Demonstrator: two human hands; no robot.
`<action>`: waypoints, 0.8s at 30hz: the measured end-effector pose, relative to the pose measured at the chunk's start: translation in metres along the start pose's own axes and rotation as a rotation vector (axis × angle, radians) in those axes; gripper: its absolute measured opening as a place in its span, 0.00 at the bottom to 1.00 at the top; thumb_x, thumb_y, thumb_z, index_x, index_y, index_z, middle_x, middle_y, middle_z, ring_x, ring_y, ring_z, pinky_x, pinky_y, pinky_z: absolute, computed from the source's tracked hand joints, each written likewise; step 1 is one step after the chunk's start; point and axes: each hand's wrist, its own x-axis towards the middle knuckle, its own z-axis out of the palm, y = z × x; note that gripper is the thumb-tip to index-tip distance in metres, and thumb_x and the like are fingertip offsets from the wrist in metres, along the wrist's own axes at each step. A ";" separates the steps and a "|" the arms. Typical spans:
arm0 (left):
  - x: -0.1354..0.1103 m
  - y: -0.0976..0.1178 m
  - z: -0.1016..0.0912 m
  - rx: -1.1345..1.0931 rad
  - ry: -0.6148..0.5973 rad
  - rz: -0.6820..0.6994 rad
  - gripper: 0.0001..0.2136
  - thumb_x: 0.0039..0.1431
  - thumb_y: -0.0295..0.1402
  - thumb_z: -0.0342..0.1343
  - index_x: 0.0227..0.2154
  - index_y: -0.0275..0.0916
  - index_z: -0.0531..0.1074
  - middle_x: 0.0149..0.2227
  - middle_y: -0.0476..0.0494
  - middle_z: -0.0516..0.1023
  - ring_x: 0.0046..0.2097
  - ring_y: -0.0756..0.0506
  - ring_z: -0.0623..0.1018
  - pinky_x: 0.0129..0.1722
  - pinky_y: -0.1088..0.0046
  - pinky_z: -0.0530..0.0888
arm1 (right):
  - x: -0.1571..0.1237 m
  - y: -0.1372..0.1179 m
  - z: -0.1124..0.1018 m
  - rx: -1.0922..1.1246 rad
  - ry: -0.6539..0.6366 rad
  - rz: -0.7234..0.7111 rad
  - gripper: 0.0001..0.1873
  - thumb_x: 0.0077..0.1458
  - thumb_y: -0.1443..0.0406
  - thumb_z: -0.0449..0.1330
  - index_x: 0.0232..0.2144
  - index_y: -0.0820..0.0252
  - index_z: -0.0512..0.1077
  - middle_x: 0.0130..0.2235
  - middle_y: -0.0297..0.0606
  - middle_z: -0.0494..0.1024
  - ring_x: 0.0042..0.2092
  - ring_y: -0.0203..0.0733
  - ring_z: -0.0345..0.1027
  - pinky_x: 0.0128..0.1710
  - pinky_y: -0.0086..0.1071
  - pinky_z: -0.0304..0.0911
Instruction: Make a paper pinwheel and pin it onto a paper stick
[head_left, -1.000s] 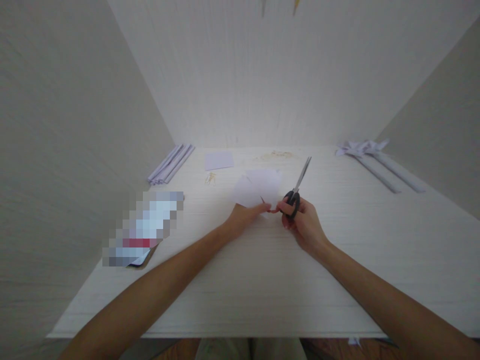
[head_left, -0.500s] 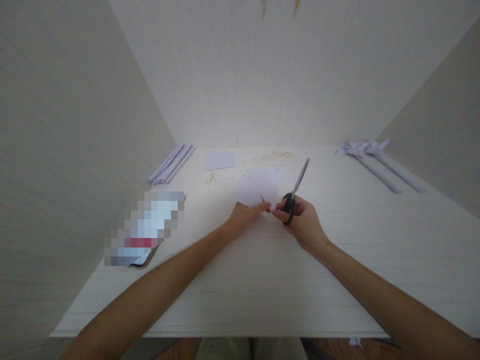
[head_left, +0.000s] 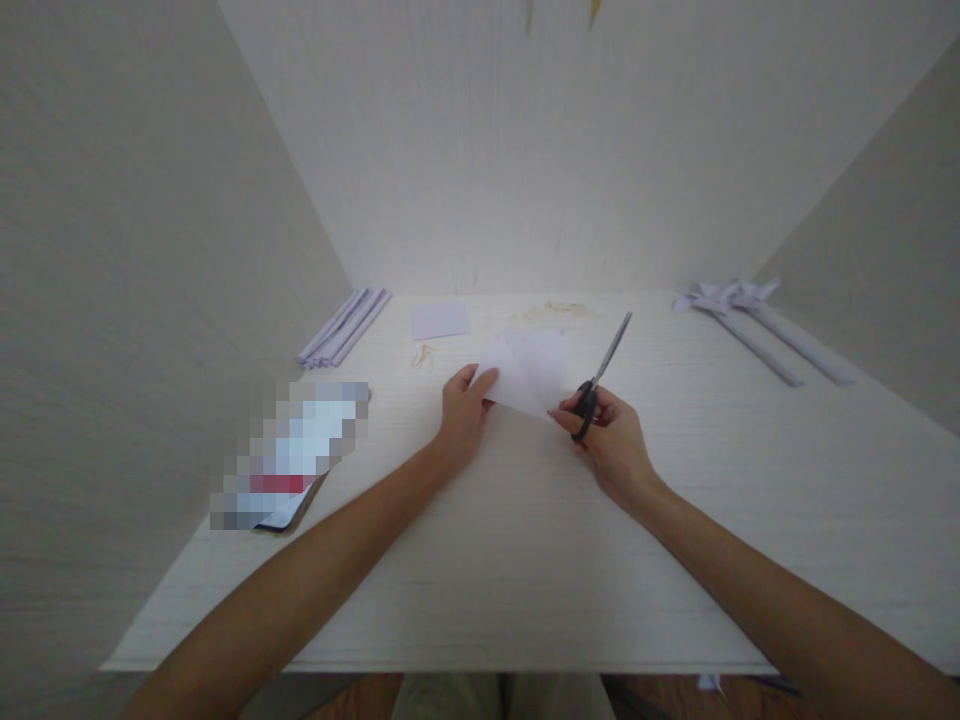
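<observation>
White paper [head_left: 534,368], with folds or overlapping layers showing, is held above the table in front of me. My left hand [head_left: 466,405] grips its left edge, thumb on top and fingers beneath. In my right hand [head_left: 606,435] are scissors with black handles [head_left: 585,410], their closed blades pointing up and away to the right. The thumb and fingertip of that same hand are at the paper's lower right corner; whether they pinch it I cannot tell.
A white card-like sheet [head_left: 439,321] and some rubber bands [head_left: 424,356] lie behind my left hand. Rolled paper tubes [head_left: 345,328] rest at the back left, above a phone [head_left: 300,460] with a blurred screen. Two paper sticks with folded tops [head_left: 780,340] lie at right.
My left hand has shifted left and away from me, from the paper's near edge to its left edge. The paper has turned and moved slightly right; the scissors moved a little right.
</observation>
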 end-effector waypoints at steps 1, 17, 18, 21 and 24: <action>0.001 0.000 -0.001 -0.002 -0.006 -0.005 0.05 0.41 0.30 0.57 0.23 0.35 0.69 0.22 0.51 0.72 0.25 0.53 0.71 0.28 0.77 0.68 | 0.000 0.000 0.000 0.002 0.017 -0.005 0.12 0.32 0.66 0.66 0.22 0.62 0.65 0.20 0.26 0.67 0.16 0.25 0.53 0.13 0.21 0.47; -0.005 -0.007 -0.004 0.270 -0.147 -0.023 0.10 0.38 0.34 0.60 0.25 0.34 0.73 0.28 0.44 0.77 0.31 0.48 0.74 0.35 0.70 0.69 | 0.009 -0.001 -0.004 0.290 0.142 -0.052 0.12 0.39 0.64 0.63 0.22 0.61 0.62 0.26 0.31 0.73 0.14 0.23 0.53 0.11 0.21 0.45; -0.005 -0.007 -0.004 0.293 -0.123 -0.004 0.10 0.38 0.35 0.60 0.25 0.33 0.73 0.28 0.44 0.77 0.31 0.48 0.74 0.34 0.70 0.69 | 0.008 -0.001 -0.003 0.284 0.103 -0.040 0.12 0.41 0.63 0.62 0.22 0.60 0.61 0.28 0.33 0.74 0.14 0.23 0.54 0.11 0.21 0.45; -0.006 -0.005 -0.001 0.353 -0.079 0.042 0.10 0.39 0.35 0.59 0.25 0.33 0.73 0.28 0.44 0.77 0.29 0.49 0.74 0.32 0.71 0.70 | 0.002 0.000 0.001 0.204 0.004 -0.022 0.13 0.41 0.62 0.62 0.23 0.60 0.61 0.28 0.32 0.74 0.14 0.23 0.55 0.11 0.21 0.47; -0.011 -0.001 0.003 0.378 -0.098 0.037 0.11 0.39 0.35 0.60 0.26 0.33 0.73 0.27 0.44 0.77 0.28 0.49 0.74 0.32 0.71 0.70 | -0.003 0.002 0.004 0.096 -0.043 -0.033 0.13 0.38 0.63 0.64 0.22 0.61 0.62 0.24 0.28 0.70 0.15 0.24 0.56 0.11 0.21 0.49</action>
